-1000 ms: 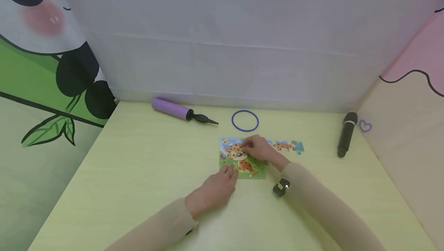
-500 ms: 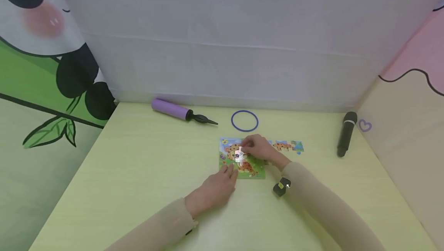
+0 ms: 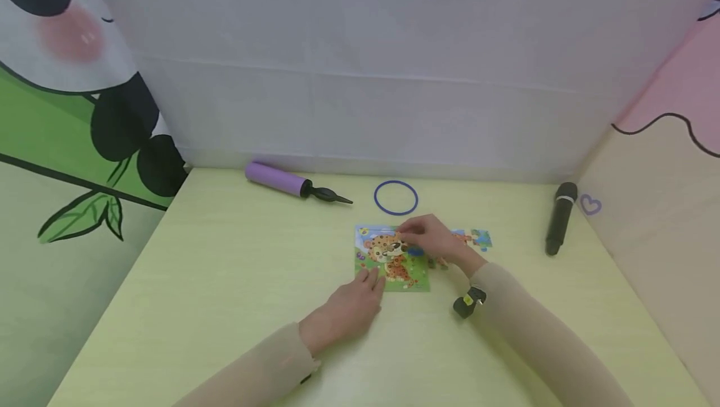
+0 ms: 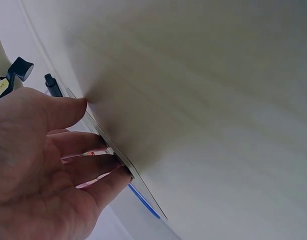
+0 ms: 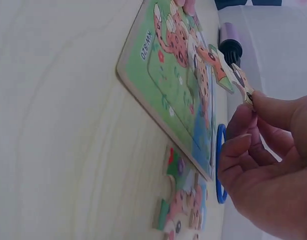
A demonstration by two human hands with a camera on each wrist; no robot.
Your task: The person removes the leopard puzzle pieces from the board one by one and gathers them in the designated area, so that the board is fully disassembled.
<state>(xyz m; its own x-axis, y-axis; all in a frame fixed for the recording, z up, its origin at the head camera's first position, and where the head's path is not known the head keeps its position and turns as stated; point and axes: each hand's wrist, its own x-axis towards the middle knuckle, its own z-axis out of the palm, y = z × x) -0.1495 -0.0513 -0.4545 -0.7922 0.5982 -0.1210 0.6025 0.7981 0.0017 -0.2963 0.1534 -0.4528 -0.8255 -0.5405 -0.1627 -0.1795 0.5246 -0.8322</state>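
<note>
1. A flat, square wooden puzzle board (image 3: 417,277), printed with a spotted orange leopard cub on green grass under blue sky, lies on the pale yellow, wood-grained counter (image 3: 225,269), in front of the person.
2. The left hand (image 3: 345,307) reaches to the near left corner of the board; its fingers are extended, neither clenched nor wrapped round anything, with the tips touching the board at its edge.
3. The right hand (image 3: 435,239) is above the far right part of the board. Its thumb and fingers pinch a small, orange-spotted wooden puzzle piece (image 5: 242,82) by one end, tilted and raised over the board.
4. A second spotted piece with a green edge (image 5: 221,72) meets the pinched one in the right wrist view; I cannot tell whether the two are interlocked.
5. Loose, brightly printed jigsaw pieces (image 3: 482,239) lie on the counter just right of the board, some partly hidden by the right hand.
6. Beyond the board lies a thin, round blue ring (image 3: 396,214), with a purple cylindrical hand pump with a black nozzle (image 3: 275,179) to its left.
7. A black handheld microphone with a silver band (image 3: 560,219) lies near the counter's right edge, well apart from the board.
</note>
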